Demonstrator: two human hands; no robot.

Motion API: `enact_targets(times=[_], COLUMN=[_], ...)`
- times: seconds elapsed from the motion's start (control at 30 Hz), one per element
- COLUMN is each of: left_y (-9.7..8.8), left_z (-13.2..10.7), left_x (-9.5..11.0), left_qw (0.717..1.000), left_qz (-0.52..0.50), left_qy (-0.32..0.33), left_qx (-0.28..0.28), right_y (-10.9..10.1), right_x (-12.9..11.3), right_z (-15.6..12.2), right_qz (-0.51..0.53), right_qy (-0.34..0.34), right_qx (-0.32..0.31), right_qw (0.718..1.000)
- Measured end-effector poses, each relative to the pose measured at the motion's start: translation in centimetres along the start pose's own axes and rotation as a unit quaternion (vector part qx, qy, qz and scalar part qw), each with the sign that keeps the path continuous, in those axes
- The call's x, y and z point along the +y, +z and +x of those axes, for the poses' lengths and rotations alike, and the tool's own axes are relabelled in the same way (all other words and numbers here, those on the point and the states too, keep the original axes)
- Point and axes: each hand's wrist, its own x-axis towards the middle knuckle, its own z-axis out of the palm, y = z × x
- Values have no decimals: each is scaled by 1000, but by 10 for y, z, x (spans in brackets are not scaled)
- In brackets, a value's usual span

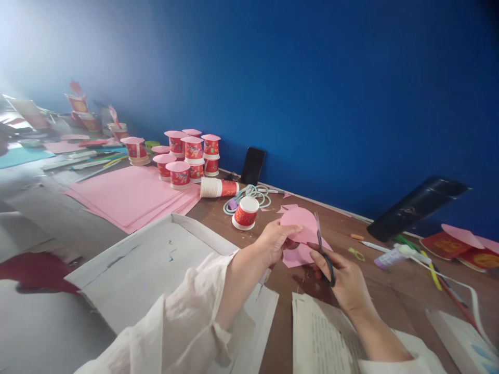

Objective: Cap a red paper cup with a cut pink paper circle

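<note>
Pinched between the thumb and fingers of my left hand (275, 241) is a rounded piece of pink paper (302, 222). My right hand (345, 278) is closed around the dark handles of a pair of scissors (320, 241), whose blades point up along the paper's right edge. Below the held piece lies more pink paper (298, 257), partly hidden by my hands. Just left of them, a red paper cup (246, 213) stands upside down on the brown table (273, 322).
Red cups topped with pink discs (193, 149) stand stacked at the wall, near pink sheets (128, 195) and a phone (253, 165). A white box lid (156, 265) lies left, an open book (323, 332) in front, a glue stick (392, 257) and black cylinder (417, 208) right.
</note>
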Motion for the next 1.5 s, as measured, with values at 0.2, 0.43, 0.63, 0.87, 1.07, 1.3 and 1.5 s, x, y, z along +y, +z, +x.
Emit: enact_targets(times=[0.2, 0.43, 0.63, 0.87, 1.07, 1.3, 1.5], left_y=[-1, -4, -5, -5, -4, -6, -10], left_z=[2, 12, 13, 13, 11, 13, 20], left_x=[-1, -6, -6, -6, -4, -6, -6], left_qw=[1000, 1000, 1000, 1000, 1000, 1000, 996], left_qz=[6, 3, 1, 8, 6, 0, -62], left_qy=[0, 0, 7, 8, 5, 11, -25], left_qx=[12, 24, 19, 19, 25, 21, 56], right_y=[-1, -2, -1, 0, 0, 1, 1], right_x=[0, -2, -2, -4, -6, 2, -1], right_z=[0, -1, -1, -2, -1, 0, -1], right_qz=[8, 21, 15, 17, -7, 11, 65], right_qy=[-8, 11, 3, 4, -10, -12, 38], right_qx=[5, 0, 0, 5, 10, 11, 32], right_qw=[1000, 1000, 1000, 1000, 1000, 1000, 997])
